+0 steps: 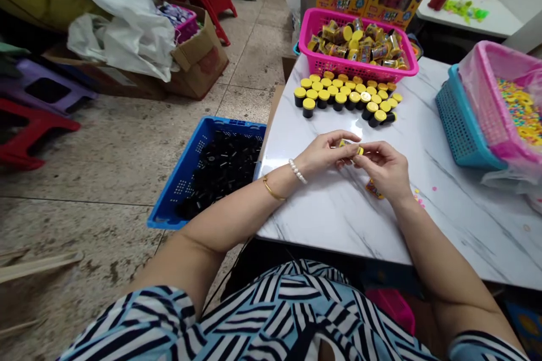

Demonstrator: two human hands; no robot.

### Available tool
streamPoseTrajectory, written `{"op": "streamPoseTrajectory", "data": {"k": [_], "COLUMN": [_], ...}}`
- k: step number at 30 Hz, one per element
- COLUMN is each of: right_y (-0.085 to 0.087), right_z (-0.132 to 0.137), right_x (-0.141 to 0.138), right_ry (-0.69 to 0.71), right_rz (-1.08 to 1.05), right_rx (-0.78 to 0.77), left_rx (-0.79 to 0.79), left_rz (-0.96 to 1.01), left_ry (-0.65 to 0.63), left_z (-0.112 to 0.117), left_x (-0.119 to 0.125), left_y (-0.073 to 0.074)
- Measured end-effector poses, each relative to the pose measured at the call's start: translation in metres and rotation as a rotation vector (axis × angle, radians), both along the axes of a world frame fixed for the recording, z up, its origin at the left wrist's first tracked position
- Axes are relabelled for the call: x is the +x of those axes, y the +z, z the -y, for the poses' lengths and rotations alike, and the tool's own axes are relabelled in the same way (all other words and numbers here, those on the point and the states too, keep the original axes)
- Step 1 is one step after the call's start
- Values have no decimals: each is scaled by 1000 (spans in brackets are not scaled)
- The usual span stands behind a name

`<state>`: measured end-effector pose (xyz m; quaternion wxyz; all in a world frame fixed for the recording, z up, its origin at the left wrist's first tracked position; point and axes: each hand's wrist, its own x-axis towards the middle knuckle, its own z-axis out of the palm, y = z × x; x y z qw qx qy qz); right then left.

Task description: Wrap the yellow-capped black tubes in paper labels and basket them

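Both hands meet over the white marble table (339, 220). My left hand (326, 153) and my right hand (383, 169) pinch one small yellow-capped container (355, 148) between their fingertips; most of it is hidden by the fingers. Behind them stand several black containers with yellow lids (345, 97) in rows. A pink basket (322, 62) at the table's far edge holds several labelled containers. A small orange sticker (374, 188) lies on the table under my right hand.
A blue crate (178, 192) of black containers sits on the floor at the table's left. A pink basket of coloured sweets (514, 107) stacked in a blue basket (455, 124) stands at the right. Cardboard boxes, plastic bags and stools crowd the floor at left.
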<state>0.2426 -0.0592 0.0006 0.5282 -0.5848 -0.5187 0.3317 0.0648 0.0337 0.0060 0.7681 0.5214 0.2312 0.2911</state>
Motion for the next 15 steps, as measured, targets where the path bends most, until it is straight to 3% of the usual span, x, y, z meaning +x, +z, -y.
{"op": "streamPoseTrajectory", "data": {"k": [4,7,11,15], "right_y": [-6,-5,0,1], "right_z": [1,0,-1,-1], "right_x": [3,4,4,4], "right_ry": [-12,37,-7,-4], "right_rz": [27,-114,-214,-335], "right_rx": [67,-22,-44,-177], "left_rx": [-22,40,107,232], "left_rz": [-4,-29,24,45], "left_ry": [37,67,75,57], "left_z": [-2,-3,-5,-5], "left_x": [0,0,0,-2], "left_y": [-1,0,0,1]}}
